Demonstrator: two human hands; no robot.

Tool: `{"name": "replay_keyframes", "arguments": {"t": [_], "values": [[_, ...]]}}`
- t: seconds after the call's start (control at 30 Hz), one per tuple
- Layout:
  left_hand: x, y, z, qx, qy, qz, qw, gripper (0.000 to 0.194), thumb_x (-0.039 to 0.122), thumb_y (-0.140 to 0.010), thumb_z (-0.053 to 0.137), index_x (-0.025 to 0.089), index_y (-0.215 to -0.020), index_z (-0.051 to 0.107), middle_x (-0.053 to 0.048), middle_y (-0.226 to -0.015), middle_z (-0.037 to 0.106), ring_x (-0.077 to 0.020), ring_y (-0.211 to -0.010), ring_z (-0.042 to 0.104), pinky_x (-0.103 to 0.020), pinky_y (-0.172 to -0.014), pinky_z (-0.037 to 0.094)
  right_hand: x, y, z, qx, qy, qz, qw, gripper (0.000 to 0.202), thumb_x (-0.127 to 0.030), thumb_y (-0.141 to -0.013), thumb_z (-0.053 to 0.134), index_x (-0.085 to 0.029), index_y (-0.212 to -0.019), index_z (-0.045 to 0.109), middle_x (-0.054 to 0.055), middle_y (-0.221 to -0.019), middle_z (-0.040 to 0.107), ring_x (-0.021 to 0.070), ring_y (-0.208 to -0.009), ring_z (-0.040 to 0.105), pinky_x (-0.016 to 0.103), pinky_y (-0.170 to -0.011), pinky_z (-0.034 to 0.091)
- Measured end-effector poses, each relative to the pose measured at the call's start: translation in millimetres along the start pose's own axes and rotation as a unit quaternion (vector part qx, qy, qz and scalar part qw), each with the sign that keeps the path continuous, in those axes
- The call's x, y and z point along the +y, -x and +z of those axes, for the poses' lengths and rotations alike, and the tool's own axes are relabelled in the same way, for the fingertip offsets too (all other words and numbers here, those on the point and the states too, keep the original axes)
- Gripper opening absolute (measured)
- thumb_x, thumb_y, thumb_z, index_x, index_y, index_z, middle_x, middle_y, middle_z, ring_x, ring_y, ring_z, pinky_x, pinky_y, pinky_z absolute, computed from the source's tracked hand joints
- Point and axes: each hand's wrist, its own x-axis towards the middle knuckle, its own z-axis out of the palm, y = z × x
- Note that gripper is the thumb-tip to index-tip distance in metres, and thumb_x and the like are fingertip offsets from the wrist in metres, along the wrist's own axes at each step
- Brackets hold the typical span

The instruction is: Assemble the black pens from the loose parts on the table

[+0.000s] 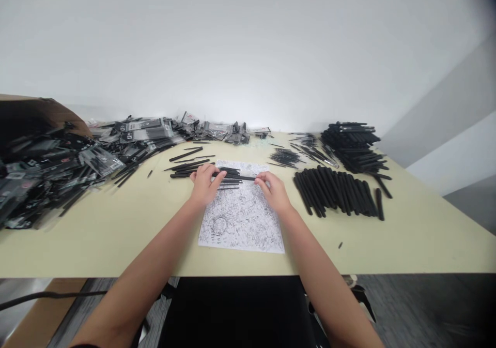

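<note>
A slim black pen [243, 178] lies level between my two hands, above a scribbled white sheet of paper [243, 224]. My left hand [206, 183] pinches its left end between thumb and fingers. At the other end, the fingertips of my right hand [272, 186] close on it. Under and beside my left hand lie several loose black pens [189, 169], some partly hidden by the hand. To the right of my right hand is a row of thick black pens [337, 190].
Plastic-packed black items [46, 172] heap at the left by a cardboard box [62, 112], with more packets [147, 128] along the wall. Thin dark sticks [285, 156] and a stacked black pile [351, 144] stand at back right. A small dark piece [340, 245] lies near the table's front edge.
</note>
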Motion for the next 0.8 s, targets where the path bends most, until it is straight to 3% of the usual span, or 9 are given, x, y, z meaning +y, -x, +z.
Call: {"name": "replay_keyframes", "arguments": {"t": [0.8], "values": [[-1.3, -4.0, -3.3, 0.054, 0.106, -0.014, 0.993, 0.044, 0.044, -0.09, 0.054, 0.021, -0.053, 0.05, -0.002, -0.083, 0.059, -0.0186, -0.091, 0.059, -0.034, -0.09, 0.044, 6.7, 1.9, 0.1, 0.002, 0.039, -0.036, 0.999, 0.015, -0.039, -0.089, 0.061, -0.026, -0.087, 0.069, 0.004, -0.086, 0.07, 0.0227, -0.082, 0.063, 0.039, -0.084, 0.05]]}}
